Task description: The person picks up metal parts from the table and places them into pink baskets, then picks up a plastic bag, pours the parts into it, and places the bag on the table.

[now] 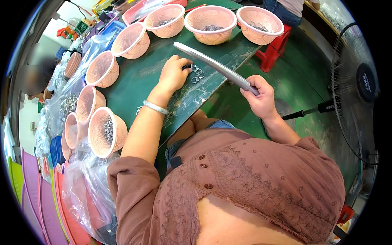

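Observation:
My right hand (261, 96) is closed round the dark handle end of a long silver ring mandrel (214, 63), held slantwise above the table edge with its far end up and to the left. My left hand (174, 72) is over the table with its fingers pinched together. Something small and dark shows at those fingertips, too little visible to name. Beside them lies a small group of silver rings (197, 74) on the green table (153, 73). A few more shiny rings (139, 110) lie left of my left forearm.
Pink baskets curve along the table's far and left sides; a far basket (210, 14) and a near-left basket (96, 141) hold rings. Clear plastic bags (87, 183) fill the lower left. A black fan (355, 81) stands at right. Someone sits on a red stool (272, 51) beyond the table.

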`<state>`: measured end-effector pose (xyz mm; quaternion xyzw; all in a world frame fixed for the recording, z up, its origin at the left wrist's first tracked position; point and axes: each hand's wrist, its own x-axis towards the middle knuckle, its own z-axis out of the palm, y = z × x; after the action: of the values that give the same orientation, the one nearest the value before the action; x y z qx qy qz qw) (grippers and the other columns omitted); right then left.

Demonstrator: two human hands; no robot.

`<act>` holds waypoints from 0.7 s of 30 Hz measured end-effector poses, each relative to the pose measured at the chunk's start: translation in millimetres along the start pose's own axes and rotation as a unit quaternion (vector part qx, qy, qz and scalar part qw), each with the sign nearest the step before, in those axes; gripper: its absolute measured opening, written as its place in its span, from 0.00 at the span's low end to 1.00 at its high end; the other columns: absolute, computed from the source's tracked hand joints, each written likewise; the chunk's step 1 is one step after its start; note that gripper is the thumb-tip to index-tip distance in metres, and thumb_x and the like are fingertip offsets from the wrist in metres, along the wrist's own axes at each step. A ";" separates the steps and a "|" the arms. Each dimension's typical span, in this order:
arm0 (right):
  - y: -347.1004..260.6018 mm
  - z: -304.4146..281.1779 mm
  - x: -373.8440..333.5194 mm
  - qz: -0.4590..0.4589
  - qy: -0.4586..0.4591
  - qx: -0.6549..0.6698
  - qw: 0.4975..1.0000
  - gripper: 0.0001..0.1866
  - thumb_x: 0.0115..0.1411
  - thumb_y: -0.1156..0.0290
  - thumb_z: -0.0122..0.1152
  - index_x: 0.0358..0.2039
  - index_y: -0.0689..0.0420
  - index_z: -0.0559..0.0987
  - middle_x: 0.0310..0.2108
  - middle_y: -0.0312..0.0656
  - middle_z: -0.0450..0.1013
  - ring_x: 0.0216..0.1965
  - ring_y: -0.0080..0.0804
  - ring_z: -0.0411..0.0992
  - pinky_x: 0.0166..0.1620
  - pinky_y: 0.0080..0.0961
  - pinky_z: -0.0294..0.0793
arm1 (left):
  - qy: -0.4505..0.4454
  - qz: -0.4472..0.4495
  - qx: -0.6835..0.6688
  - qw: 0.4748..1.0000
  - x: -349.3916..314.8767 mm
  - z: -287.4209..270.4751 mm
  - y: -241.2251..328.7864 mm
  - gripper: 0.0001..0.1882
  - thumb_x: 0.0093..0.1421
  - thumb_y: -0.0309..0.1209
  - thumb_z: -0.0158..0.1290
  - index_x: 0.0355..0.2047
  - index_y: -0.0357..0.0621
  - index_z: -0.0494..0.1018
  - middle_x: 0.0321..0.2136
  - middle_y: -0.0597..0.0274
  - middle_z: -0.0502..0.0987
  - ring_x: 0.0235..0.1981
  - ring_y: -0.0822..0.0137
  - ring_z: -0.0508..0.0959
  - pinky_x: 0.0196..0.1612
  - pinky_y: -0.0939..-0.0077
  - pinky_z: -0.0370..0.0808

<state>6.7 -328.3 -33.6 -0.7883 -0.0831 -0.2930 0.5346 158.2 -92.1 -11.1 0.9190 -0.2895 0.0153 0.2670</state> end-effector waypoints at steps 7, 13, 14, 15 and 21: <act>11.5 -0.5 -0.6 0.016 -0.024 -0.018 0.999 0.08 0.44 0.83 0.61 0.24 0.63 0.71 0.22 0.41 0.65 0.22 0.28 0.64 0.26 0.21 0.64 | 0.074 -0.187 -0.550 0.811 -18.9 -12.4 -6.1 0.13 0.58 0.26 0.52 0.44 0.39 0.70 0.30 0.62 0.75 0.29 0.74 0.74 0.34 0.82 0.72; 8.1 4.8 -2.4 -0.005 -0.058 -0.041 0.997 0.08 0.43 0.83 0.60 0.24 0.62 0.70 0.23 0.42 0.66 0.22 0.33 0.65 0.26 0.24 0.65 | 0.103 -0.151 -0.686 0.704 -45.1 -34.7 4.6 0.14 0.64 0.33 0.45 0.47 0.39 0.67 0.23 0.65 0.69 0.22 0.74 0.67 0.26 0.80 0.66; 6.2 5.6 -2.4 -0.014 -0.059 -0.050 0.997 0.08 0.43 0.82 0.60 0.23 0.61 0.70 0.23 0.44 0.66 0.22 0.38 0.67 0.26 0.26 0.66 | 0.101 -0.144 -0.695 0.697 -47.6 -35.5 2.8 0.14 0.64 0.33 0.45 0.47 0.39 0.67 0.22 0.65 0.68 0.21 0.74 0.66 0.25 0.80 0.65; 4.7 6.4 -2.1 -0.024 -0.061 -0.053 0.996 0.08 0.42 0.82 0.60 0.23 0.61 0.70 0.23 0.44 0.66 0.22 0.39 0.67 0.26 0.27 0.66 | 0.098 -0.138 -0.704 0.690 -49.5 -36.1 0.6 0.14 0.64 0.34 0.44 0.46 0.39 0.67 0.22 0.66 0.67 0.21 0.75 0.65 0.24 0.80 0.64; -1.0 9.1 -2.1 -0.042 -0.068 -0.067 0.995 0.09 0.41 0.82 0.60 0.23 0.61 0.70 0.24 0.44 0.66 0.23 0.41 0.68 0.26 0.28 0.67 | 0.088 -0.106 -0.687 0.713 -61.7 -41.9 11.5 0.17 0.63 0.30 0.47 0.50 0.36 0.67 0.23 0.67 0.69 0.23 0.75 0.67 0.28 0.82 0.66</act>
<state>7.9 -319.4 -36.3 -0.8363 -0.1322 -0.2661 0.4608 106.0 -46.7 19.1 0.5012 -0.0963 -0.1352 0.8493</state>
